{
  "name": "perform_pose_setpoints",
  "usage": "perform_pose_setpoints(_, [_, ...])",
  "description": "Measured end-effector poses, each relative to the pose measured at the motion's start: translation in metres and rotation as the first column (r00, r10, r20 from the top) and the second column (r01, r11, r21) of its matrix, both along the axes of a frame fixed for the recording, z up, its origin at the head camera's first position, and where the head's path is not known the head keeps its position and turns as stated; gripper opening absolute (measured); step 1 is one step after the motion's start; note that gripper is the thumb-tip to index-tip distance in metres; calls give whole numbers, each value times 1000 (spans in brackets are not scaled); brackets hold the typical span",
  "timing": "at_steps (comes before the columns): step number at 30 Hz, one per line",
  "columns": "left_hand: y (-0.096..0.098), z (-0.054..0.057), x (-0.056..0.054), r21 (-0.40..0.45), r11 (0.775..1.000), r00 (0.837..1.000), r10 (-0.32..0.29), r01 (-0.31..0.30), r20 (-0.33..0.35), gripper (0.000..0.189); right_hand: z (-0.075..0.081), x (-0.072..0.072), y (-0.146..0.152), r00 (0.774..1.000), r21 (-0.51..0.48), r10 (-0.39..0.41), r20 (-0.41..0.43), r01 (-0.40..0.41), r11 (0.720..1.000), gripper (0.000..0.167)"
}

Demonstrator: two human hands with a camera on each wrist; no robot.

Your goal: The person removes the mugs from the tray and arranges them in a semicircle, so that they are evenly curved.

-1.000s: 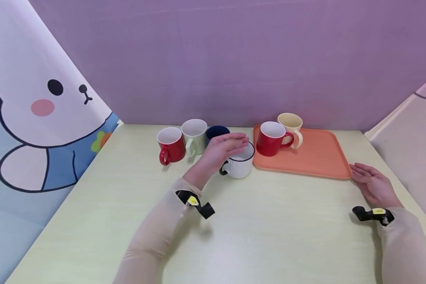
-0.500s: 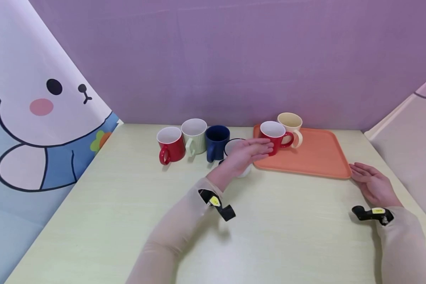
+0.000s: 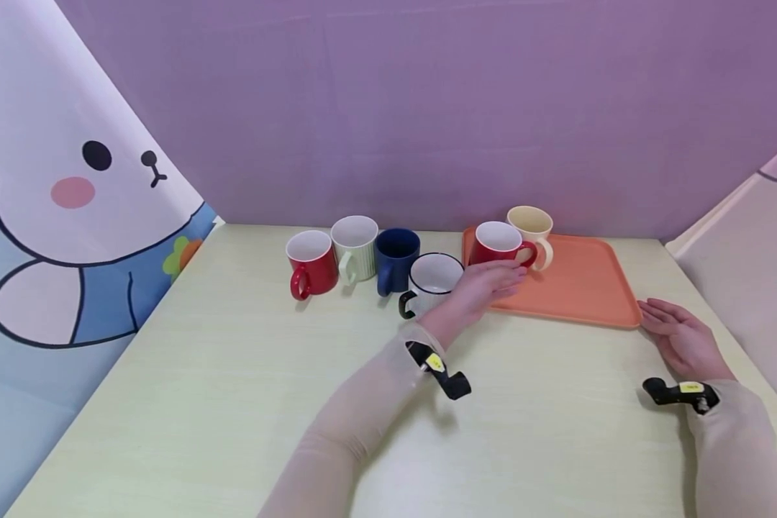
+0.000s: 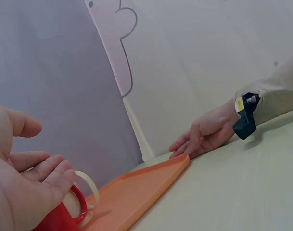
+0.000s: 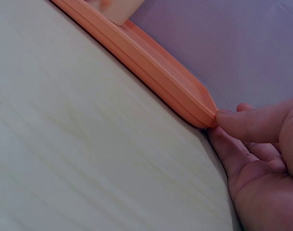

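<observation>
surface (image 3: 201, 417): unch.; bears tray plus 4 mugs standing directly on it.

orange tray (image 3: 573, 284): rear right of surface, no clear shift obs. vs prior views.

left hand (image 3: 478, 289): main change. approx. 1 sec ago over white mug (image 3: 431, 275); has since swung right, now at near side of tray red mug (image 3: 488, 253), close to its handle. fingers extended, thumb well apart, nothing held; contact w/ mug can't be confirmed.

right hand (image 3: 680, 339): pos. unch.; thumb & fingertips pinch tray's near right corner. judged to be steadying it.

mugs: tray red mug upright at tray's left end, w/ cream mug (image 3: 529, 220) behind & to its right; neither seems displaced. white mug, just left of tray, now mostly uncovered. blue mug (image 3: 396, 266) back in full view. pale green mug (image 3: 356, 248) and leftmost red mug (image 3: 317, 270) unch.

handle of tray red mug: points right; nearest part to left fingertips.

assessment: work appears to have passed from loose mugs to tray pair; no mug transferred in this interval, 4 remain off tray.
</observation>
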State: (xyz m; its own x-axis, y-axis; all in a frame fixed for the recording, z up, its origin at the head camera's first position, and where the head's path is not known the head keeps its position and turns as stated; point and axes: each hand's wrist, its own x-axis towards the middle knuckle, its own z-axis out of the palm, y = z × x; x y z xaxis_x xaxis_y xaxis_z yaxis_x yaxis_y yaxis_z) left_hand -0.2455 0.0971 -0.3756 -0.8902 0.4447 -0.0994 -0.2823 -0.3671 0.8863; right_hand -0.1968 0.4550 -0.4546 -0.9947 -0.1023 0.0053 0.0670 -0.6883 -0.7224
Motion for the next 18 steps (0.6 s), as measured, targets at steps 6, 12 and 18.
perform_pose_setpoints(6, [26, -14, -6, 2, 998, 998, 70, -70, -4, 35, 1, 0, 1, 1000, -30, 7, -22, -8, 1000, 42])
perform_pose_setpoints(12, [49, -22, -11, -85, 985, 989, 147, -148, -18, 33, 1, 2, 2, 1000, -46, 11, -25, -12, 999, 41])
perform_pose_setpoints(18, [70, -26, -21, -215, 933, 958, 283, -287, -53, 27, 2, 2, 2, 1000, -48, 8, -25, -9, 999, 42])
